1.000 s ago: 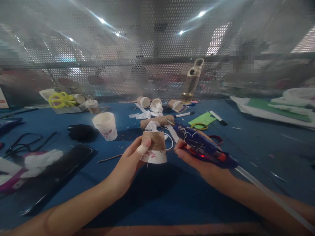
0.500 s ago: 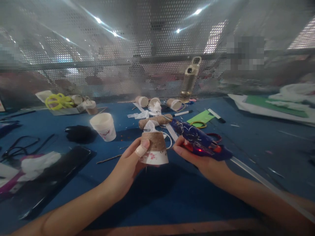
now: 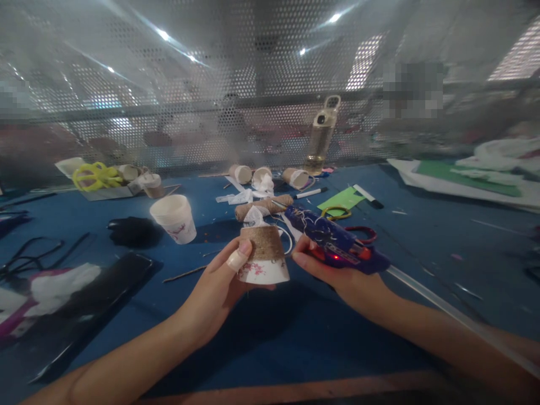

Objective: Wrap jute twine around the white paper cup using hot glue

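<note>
My left hand (image 3: 228,267) is closed around a paper cup (image 3: 264,271) held upside down, its wide rim facing down. Brown twine wraps the cup's upper part, and a white loop handle sticks out on its right side. White floral paper shows below the twine. My right hand (image 3: 333,270) grips a blue glue gun (image 3: 333,236) with a small red light lit. Its nozzle points up and left, just above and behind the cup, and a long clear glue stick (image 3: 439,301) extends from its back end. A roll of twine (image 3: 257,209) lies behind the cup.
A stack of paper cups (image 3: 174,219) stands left, beside a black object (image 3: 133,230). Twine-wrapped cups (image 3: 295,178) lie at the back near a bottle (image 3: 321,135). Scissors (image 3: 336,212), green paper (image 3: 343,198) and markers (image 3: 368,197) sit right of the twine.
The view has shifted slightly, so things sit a little further left. Both hands keep their grips on the cup and the glue gun, with hardly any movement between them.
</note>
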Tool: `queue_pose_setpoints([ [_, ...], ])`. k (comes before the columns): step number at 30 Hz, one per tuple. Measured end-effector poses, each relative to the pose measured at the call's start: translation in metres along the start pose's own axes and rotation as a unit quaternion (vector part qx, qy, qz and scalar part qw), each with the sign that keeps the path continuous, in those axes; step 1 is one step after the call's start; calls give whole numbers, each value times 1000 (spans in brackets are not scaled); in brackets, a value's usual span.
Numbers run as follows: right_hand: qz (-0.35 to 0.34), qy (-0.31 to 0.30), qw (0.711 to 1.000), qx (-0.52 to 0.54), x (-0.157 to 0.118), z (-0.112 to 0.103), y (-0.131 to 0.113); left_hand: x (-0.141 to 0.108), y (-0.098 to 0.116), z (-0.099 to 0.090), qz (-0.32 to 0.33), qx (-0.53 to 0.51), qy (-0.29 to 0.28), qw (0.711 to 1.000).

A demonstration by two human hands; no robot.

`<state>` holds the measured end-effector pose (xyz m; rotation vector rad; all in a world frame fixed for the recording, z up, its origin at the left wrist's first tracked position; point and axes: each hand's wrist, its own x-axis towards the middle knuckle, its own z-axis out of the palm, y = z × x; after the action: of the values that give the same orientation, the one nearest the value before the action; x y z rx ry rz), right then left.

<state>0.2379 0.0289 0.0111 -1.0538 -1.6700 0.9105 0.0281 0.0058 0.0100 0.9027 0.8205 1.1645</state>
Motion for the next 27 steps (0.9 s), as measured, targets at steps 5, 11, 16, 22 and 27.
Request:
queue_pose_setpoints([
  [5,5,-2,1000,13,0,1,0,1,1,2,-5,-9,-1,1000],
  [11,9,-9,1000,25,0,2,-1,0,1,2,-8,-21,-26,999],
  [16,2,12,999,35,-4,6,0,2,-3,1,-28,-65,-62,996],
  [22,-45,19,998,31,-9,11,-5,1,-2,4,-54,-87,-69,992],
  [27,-61,3,998,17,-12,7,-7,-2,-2,1,-53,15,-66,996],
])
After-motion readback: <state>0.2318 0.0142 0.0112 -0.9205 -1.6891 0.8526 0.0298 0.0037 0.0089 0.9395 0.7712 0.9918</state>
